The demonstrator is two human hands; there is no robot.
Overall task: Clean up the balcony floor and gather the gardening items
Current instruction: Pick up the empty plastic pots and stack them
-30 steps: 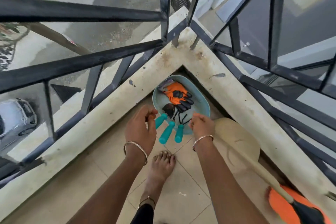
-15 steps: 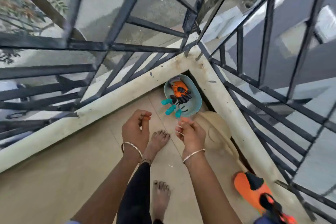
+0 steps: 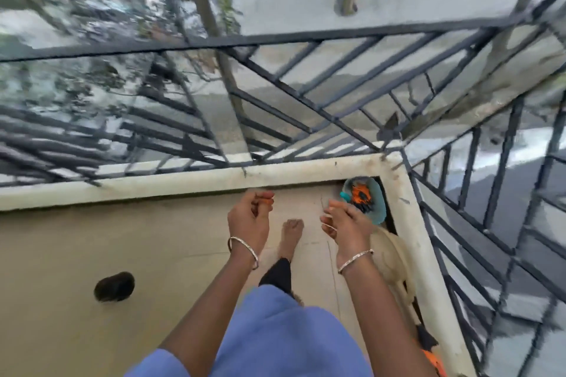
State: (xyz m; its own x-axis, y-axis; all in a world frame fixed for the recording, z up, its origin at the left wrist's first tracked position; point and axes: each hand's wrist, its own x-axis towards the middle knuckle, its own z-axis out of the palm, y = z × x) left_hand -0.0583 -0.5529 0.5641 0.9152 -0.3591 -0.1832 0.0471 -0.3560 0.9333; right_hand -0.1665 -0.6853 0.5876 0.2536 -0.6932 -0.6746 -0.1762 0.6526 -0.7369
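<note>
Head view, looking down into the balcony corner. You are holding both hands in the air above the beige tiled balcony floor (image 3: 171, 254), touching none of the gardening items. Your left hand (image 3: 249, 217) is curling its fingers tightly in against the thumb, with nothing showing inside them. Your right hand (image 3: 344, 223) is keeping its fingers half curled; a thin pale line is crossing them, and through the blur you cannot tell whether it is gripping anything. Each wrist is wearing 1 silver bangle. The teal oval plastic bowl (image 3: 379, 208) is sitting on the floor in the corner, just beyond your right hand, against the cream concrete ledge (image 3: 183, 180). It is carrying the orange-and-black gardening gloves (image 3: 360, 194) and the teal tool handles (image 3: 345, 195). A round beige hat-like object (image 3: 393, 254) is lying just beside the bowl, along the ledge. 1 bare foot (image 3: 291, 232) is resting on the tiles between your hands. A dark round drain hole (image 3: 114, 286) is showing well to the left. The black metal railing (image 3: 306, 101) is rising from the ledge.
</note>
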